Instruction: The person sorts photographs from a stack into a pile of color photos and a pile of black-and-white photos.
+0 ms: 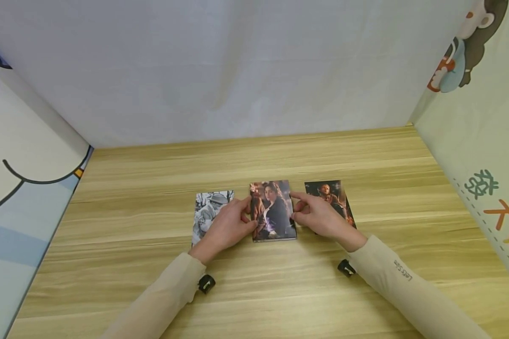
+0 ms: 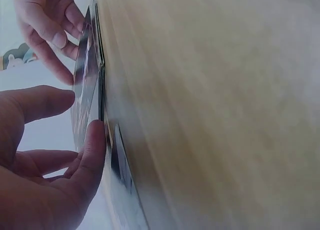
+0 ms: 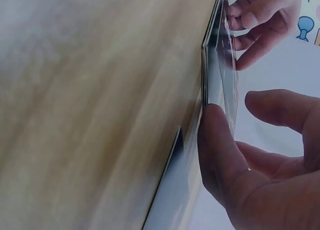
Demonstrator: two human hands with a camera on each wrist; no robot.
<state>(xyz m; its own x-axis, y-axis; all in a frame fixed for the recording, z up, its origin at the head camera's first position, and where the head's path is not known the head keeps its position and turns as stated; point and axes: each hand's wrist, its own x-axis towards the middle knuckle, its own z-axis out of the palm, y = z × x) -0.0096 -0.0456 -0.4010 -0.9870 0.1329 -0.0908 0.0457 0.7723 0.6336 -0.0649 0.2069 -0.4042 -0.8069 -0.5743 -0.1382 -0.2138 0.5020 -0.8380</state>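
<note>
A small stack of photo cards (image 1: 273, 212), topped by a picture of a long-haired person in a dark jacket, lies in the middle of the wooden table. My left hand (image 1: 229, 225) touches its left edge with the fingertips, while my right hand (image 1: 322, 217) touches the right edge. Several thin layers show along the side of the stack (image 2: 101, 84) in the left wrist view. Under my left forearm and hand, a black-and-white photo card (image 1: 203, 212) is partly covered. A dark-toned photo card (image 1: 325, 188) is partly hidden by my right hand.
The wooden table (image 1: 152, 174) meets a pale wall (image 1: 246, 70) at the back. Printed panels stand along the left (image 1: 21, 141) and right (image 1: 471, 136) sides. Black wrist camera mounts (image 1: 206, 284) hang at both cuffs.
</note>
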